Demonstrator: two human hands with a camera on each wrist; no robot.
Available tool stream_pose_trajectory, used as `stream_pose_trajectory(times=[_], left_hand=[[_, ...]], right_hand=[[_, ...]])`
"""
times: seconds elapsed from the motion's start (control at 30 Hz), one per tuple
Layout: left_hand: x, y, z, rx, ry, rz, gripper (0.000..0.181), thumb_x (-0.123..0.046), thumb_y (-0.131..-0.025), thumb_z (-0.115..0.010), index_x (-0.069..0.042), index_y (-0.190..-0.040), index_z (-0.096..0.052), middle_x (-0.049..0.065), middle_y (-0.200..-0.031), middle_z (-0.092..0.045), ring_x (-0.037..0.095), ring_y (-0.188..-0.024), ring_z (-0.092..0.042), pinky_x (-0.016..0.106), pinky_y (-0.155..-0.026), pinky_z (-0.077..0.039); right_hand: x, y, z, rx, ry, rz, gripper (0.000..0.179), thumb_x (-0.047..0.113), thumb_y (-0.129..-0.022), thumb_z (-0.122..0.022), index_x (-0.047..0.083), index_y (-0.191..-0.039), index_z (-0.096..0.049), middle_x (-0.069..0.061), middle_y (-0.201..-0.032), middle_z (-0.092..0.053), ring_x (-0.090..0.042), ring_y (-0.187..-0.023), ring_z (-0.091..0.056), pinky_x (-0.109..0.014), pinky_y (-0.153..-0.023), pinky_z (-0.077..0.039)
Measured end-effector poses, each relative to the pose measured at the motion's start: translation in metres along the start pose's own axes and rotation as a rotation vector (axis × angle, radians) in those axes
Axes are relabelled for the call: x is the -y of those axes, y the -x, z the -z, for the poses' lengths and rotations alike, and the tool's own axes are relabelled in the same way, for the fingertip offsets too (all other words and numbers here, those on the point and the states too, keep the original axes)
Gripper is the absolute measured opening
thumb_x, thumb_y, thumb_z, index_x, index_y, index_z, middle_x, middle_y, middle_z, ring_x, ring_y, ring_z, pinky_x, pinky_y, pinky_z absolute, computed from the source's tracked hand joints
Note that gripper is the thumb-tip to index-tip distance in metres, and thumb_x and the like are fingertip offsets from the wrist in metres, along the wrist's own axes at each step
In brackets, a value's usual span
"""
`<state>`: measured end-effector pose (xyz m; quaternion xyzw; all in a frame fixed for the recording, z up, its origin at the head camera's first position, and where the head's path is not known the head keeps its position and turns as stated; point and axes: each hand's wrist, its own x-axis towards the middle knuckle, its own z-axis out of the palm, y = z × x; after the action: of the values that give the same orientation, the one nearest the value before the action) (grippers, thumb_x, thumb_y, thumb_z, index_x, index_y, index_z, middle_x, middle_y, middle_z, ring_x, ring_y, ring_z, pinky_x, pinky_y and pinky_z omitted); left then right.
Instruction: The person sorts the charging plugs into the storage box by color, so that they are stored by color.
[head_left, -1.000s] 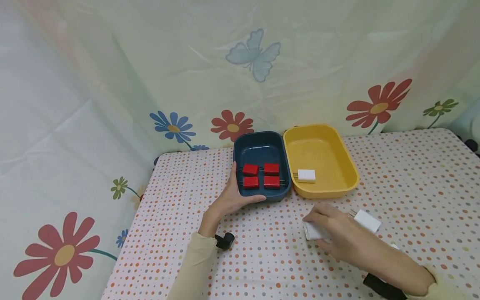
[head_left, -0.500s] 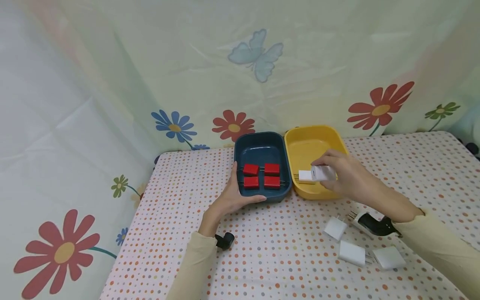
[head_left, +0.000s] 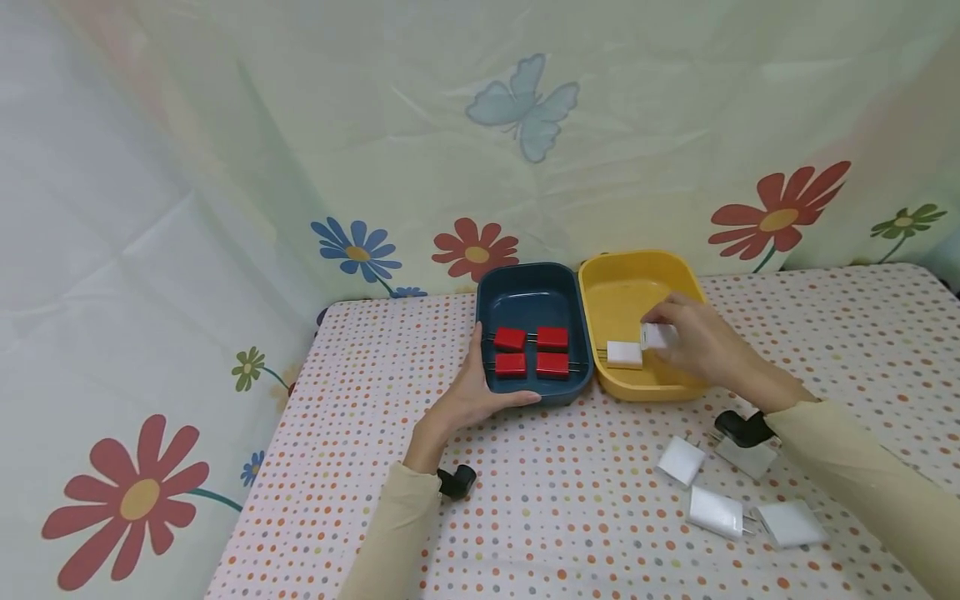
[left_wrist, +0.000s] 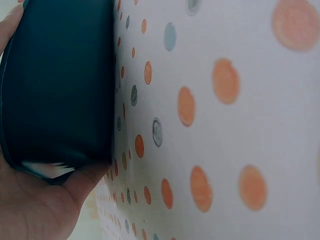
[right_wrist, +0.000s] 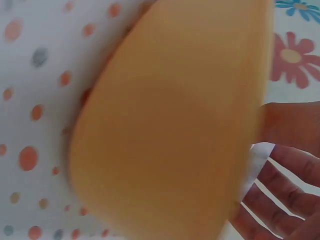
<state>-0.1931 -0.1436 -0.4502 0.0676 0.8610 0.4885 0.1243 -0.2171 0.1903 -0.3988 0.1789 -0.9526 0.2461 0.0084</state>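
Note:
My right hand (head_left: 697,342) pinches a white charger plug (head_left: 658,336) inside the yellow tray (head_left: 652,392), just right of another white charger plug (head_left: 624,354) lying there with its prongs to the left. In the right wrist view, part of the held charger plug (right_wrist: 259,161) shows between the fingers, beyond the tray's wall. My left hand (head_left: 474,392) rests against the near left corner of the dark blue tray (head_left: 532,296), thumb stretched along its front and fingers along its left side. Several red charger plugs (head_left: 552,365) lie in that tray in two rows.
Several white charger plugs (head_left: 716,512) lie loose on the dotted tablecloth (head_left: 570,517), front right. One charger plug (head_left: 746,457) is partly covered by the black wrist camera (head_left: 742,427). Both trays stand side by side at the back, before a flowered curtain (head_left: 375,125).
My right hand has carried a white charger plug from the table into the yellow tray, then shifted slightly right and lower beside the first one. The left hand stays at the blue tray.

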Motion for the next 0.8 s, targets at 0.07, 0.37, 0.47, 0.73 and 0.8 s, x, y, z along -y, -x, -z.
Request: stream_pose_trajectory(times=[0.07,0.37,0.47,0.73,0.8], left_hand=[[0.000,0.000,0.000,0.000,-0.002,0.003,0.132,-0.035,-0.084,-0.089,-0.023,-0.167,0.013,0.004,-0.175,-0.010,0.027,-0.158,-0.015,0.058,-0.122,-0.030],[0.000,-0.002,-0.002,-0.002,0.003,-0.007,0.131,-0.034,-0.084,-0.089,-0.021,-0.168,0.012,0.005,-0.175,-0.011,0.027,-0.157,-0.016,0.058,-0.122,-0.030],[0.000,-0.002,-0.002,-0.002,0.003,-0.009,0.132,-0.035,-0.084,-0.089,-0.021,-0.168,0.011,0.005,-0.174,-0.011,0.027,-0.157,-0.017,0.059,-0.121,-0.031],[0.001,-0.001,-0.002,-0.004,0.011,-0.001,0.134,-0.037,-0.083,-0.090,-0.022,-0.167,0.013,0.003,-0.175,-0.010,0.026,-0.158,-0.015,0.058,-0.122,-0.030],[0.002,-0.001,-0.002,-0.005,0.004,0.003,0.134,-0.039,-0.082,-0.090,-0.023,-0.167,0.013,0.003,-0.175,-0.010,0.027,-0.158,-0.014,0.058,-0.122,-0.030]], right_hand=[[-0.006,-0.002,-0.003,0.032,0.014,-0.021,0.038,-0.005,-0.082,-0.084,-0.013,-0.115,-0.068,-0.030,-0.115,-0.060,-0.044,-0.103,-0.060,-0.062,-0.095,-0.052],[-0.019,-0.009,-0.012,0.132,0.036,-0.040,0.030,-0.015,-0.076,-0.079,-0.013,-0.105,-0.070,-0.027,-0.102,-0.063,-0.039,-0.093,-0.061,-0.058,-0.090,-0.055],[-0.019,-0.009,-0.013,0.151,0.064,-0.045,0.028,-0.017,-0.077,-0.078,-0.013,-0.104,-0.071,-0.027,-0.101,-0.064,-0.039,-0.094,-0.063,-0.058,-0.091,-0.055],[-0.020,-0.011,-0.014,0.172,0.088,-0.028,0.025,-0.018,-0.081,-0.075,-0.015,-0.105,-0.070,-0.028,-0.103,-0.067,-0.041,-0.098,-0.064,-0.058,-0.092,-0.055],[-0.021,-0.012,-0.014,0.179,0.075,-0.037,0.026,-0.018,-0.080,-0.076,-0.016,-0.105,-0.069,-0.028,-0.103,-0.066,-0.042,-0.098,-0.064,-0.059,-0.092,-0.055]])
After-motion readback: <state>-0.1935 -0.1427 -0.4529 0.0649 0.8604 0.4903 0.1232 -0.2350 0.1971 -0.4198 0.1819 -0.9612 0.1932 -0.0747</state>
